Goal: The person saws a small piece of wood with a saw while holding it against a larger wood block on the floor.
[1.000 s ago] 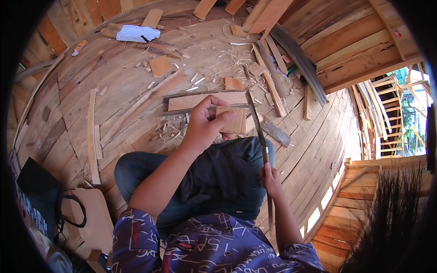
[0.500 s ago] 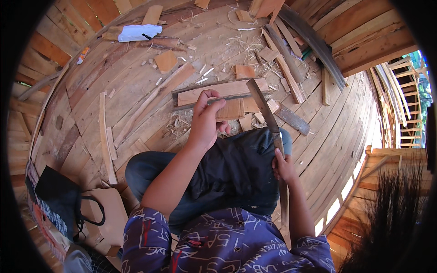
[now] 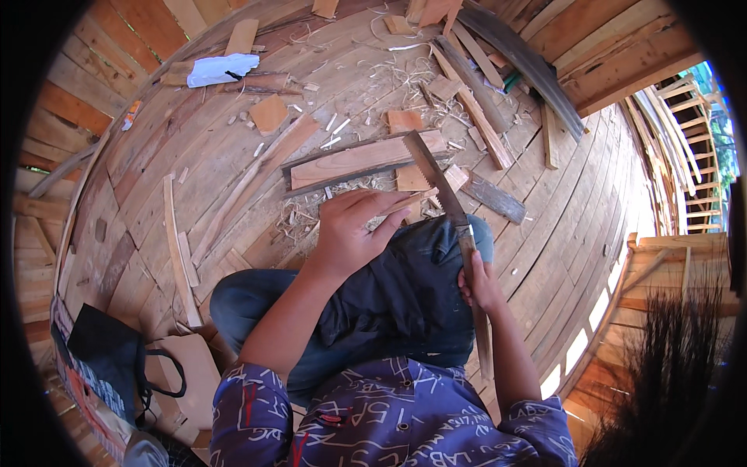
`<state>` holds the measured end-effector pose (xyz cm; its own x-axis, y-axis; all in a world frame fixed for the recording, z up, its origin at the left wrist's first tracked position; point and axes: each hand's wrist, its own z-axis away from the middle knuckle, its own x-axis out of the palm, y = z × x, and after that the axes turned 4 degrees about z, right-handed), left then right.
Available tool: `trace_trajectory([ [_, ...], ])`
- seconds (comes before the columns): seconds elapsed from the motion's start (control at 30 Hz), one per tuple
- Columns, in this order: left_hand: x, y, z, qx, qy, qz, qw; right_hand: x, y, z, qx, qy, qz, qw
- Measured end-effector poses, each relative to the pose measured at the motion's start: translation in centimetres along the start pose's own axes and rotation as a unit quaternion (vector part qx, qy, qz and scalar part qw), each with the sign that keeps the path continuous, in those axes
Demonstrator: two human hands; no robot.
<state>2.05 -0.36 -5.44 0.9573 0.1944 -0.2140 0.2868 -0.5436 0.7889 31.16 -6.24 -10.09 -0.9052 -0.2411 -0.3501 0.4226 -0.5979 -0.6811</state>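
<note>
My left hand (image 3: pixel 350 229) pinches a small flat piece of wood (image 3: pixel 411 200) between thumb and fingers, turned nearly edge-on. In my right hand (image 3: pixel 482 288) is a handsaw (image 3: pixel 438 177), gripped by its long wooden handle over my right knee. Its blade points away and slightly left, with the toothed edge facing left. The wood's far end is close to the teeth; whether they touch I cannot tell. Beyond my hands lies a light board (image 3: pixel 366 162) with dark edges on the floor.
I sit cross-legged on a plank floor (image 3: pixel 576 210). Wood shavings (image 3: pixel 294 222), offcuts (image 3: pixel 270 114) and long strips (image 3: pixel 177 249) lie around. A dark-edged block (image 3: pixel 494 198) is right of the saw. A black bag (image 3: pixel 101 358) and a cardboard box (image 3: pixel 183 366) stand at my left.
My left hand has rolled over, turning the wood piece from face-on to nearly edge-on and bringing it toward the saw blade. The saw stays in my right hand, held much the same.
</note>
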Motion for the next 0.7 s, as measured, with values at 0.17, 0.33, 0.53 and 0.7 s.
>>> trace_trajectory([
  [0.17, -0.5, 0.0, -0.6, 0.155, -0.021, -0.054, 0.986, -0.3, 0.5, -0.3, -0.008, -0.02, 0.019, 1.0],
  [0.33, -0.7, 0.3, -0.4, 0.177, -0.027, -0.069, 0.981, -0.3, 0.9, -0.5, -0.015, -0.026, 0.027, 0.999],
  [0.53, -0.6, 0.0, -0.2, 0.176, -0.019, -0.067, 0.982, -0.4, 1.0, -0.4, 0.004, -0.029, -0.003, 1.0],
  [0.7, 1.3, -1.0, -0.1, 0.075, 0.0, -0.044, 0.996, -2.4, 1.8, 0.0, -0.019, -0.054, -0.12, 0.991],
])
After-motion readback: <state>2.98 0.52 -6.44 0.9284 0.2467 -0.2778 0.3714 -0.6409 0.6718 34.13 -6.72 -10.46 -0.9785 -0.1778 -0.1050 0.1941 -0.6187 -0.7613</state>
